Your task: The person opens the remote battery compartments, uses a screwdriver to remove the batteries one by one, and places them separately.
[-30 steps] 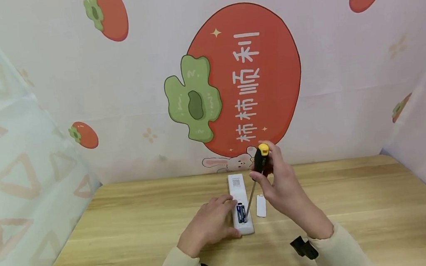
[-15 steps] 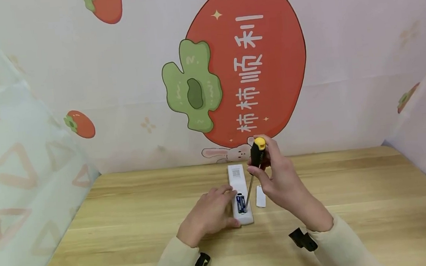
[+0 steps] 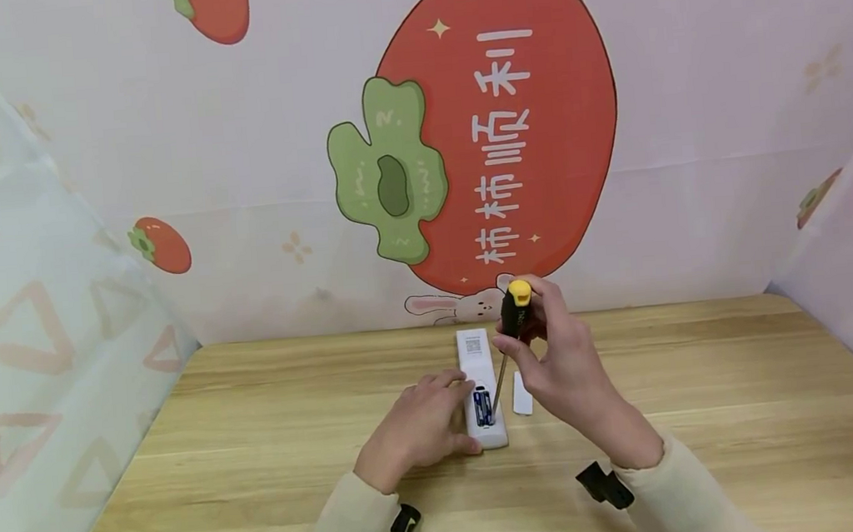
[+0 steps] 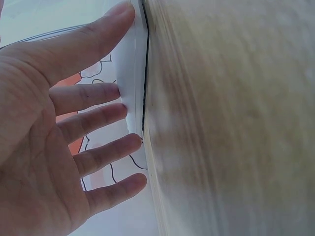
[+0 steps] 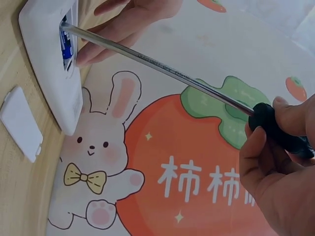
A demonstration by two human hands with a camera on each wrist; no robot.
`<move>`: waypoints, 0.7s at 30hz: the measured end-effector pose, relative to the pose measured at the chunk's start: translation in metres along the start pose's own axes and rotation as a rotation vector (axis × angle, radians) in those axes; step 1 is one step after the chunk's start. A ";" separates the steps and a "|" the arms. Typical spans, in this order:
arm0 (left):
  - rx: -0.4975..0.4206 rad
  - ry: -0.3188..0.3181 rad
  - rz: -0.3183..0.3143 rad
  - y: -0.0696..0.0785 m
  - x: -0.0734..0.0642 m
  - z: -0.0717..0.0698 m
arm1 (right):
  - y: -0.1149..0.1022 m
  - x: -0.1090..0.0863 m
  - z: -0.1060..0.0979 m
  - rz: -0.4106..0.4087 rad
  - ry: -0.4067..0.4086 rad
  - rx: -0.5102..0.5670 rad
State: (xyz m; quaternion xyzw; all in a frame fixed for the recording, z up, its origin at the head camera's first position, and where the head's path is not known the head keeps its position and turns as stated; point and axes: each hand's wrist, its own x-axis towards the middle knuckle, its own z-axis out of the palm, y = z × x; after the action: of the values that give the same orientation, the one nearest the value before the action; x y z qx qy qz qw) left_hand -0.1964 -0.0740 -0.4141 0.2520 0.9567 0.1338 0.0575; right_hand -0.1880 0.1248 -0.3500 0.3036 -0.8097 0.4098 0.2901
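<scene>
A white remote control (image 3: 492,439) lies face down, its battery compartment uncovered and two dark blue batteries (image 3: 483,408) inside. My left hand (image 3: 418,425) is at its left side, the thumb low and the fingertips higher up; in the left wrist view these fingers are spread and nearly straight against its edge. My right hand (image 3: 573,363) grips the black and yellow handle of a screwdriver (image 3: 515,313) between thumb and fingers. The metal shaft slants down, and in the right wrist view the screwdriver's tip is at one end of the batteries.
A small white battery cover (image 3: 522,396) lies on the wooden table (image 3: 261,454) just right of the remote. Behind the table stands a pale backdrop (image 3: 274,144) with printed persimmons and a rabbit. Black straps (image 3: 604,486) show at both wrists.
The head view has tilted, lifting the whole scene slightly in the picture. The screwdriver handle leans a little further left; its tip stays at the battery compartment. My left hand keeps its place on the remote.
</scene>
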 end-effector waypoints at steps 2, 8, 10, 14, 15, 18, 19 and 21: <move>0.000 0.000 -0.001 0.000 0.000 0.000 | -0.001 -0.001 0.001 -0.016 -0.005 0.012; 0.004 0.008 0.007 0.000 -0.001 0.000 | -0.007 -0.002 0.000 -0.069 -0.043 0.026; 0.006 0.007 0.007 0.000 -0.001 0.000 | -0.009 -0.002 0.000 -0.097 -0.058 0.034; 0.010 0.013 0.012 0.001 -0.001 0.000 | -0.012 -0.002 -0.001 -0.143 -0.078 0.047; 0.010 0.013 0.014 0.001 -0.001 0.000 | -0.013 -0.002 -0.001 -0.152 -0.081 0.047; 0.013 0.017 0.017 0.001 -0.002 0.000 | -0.013 -0.003 -0.002 -0.176 -0.089 0.043; 0.014 0.017 0.017 0.000 -0.002 0.000 | -0.012 -0.003 -0.002 -0.183 -0.091 0.043; 0.016 0.018 0.016 0.000 -0.002 0.000 | -0.011 -0.002 -0.002 -0.188 -0.095 0.056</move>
State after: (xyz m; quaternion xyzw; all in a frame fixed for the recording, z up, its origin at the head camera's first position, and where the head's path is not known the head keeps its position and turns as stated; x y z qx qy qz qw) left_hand -0.1947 -0.0750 -0.4141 0.2591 0.9561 0.1289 0.0455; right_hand -0.1780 0.1216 -0.3445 0.4054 -0.7788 0.3883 0.2799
